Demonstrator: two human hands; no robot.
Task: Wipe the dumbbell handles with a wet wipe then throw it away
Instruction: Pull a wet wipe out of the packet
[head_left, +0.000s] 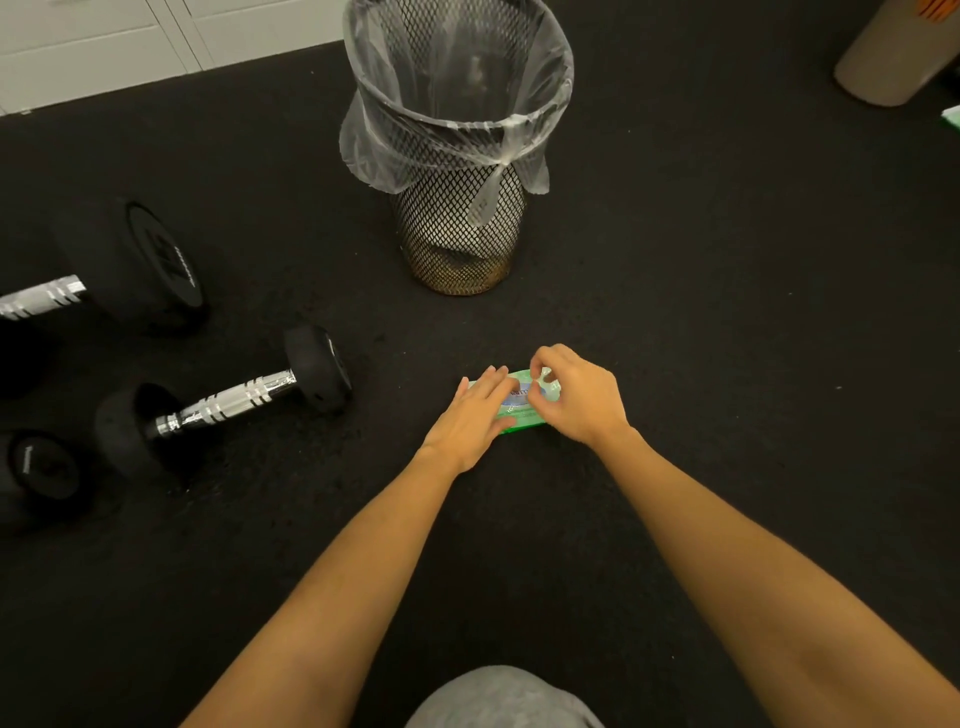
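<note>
Head view shows an early stage: left hand (475, 418) presses flat on the green wet wipe pack (524, 408) on the floor, right hand (574, 397) pinches its flap. Dumbbell handles (228, 402) unwiped; mesh bin (457, 156) waits behind.

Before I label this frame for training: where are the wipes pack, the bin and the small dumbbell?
wipes pack (519, 413), head view, green front edge.
bin (457, 228), head view, mesh wall.
small dumbbell (234, 400), head view, chrome handle.

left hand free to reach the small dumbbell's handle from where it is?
Probably yes. The left hand lies flat on the wipes pack, gripping nothing, and only bare floor separates it from the small dumbbell's handle. The right hand pinches at the pack.
</note>
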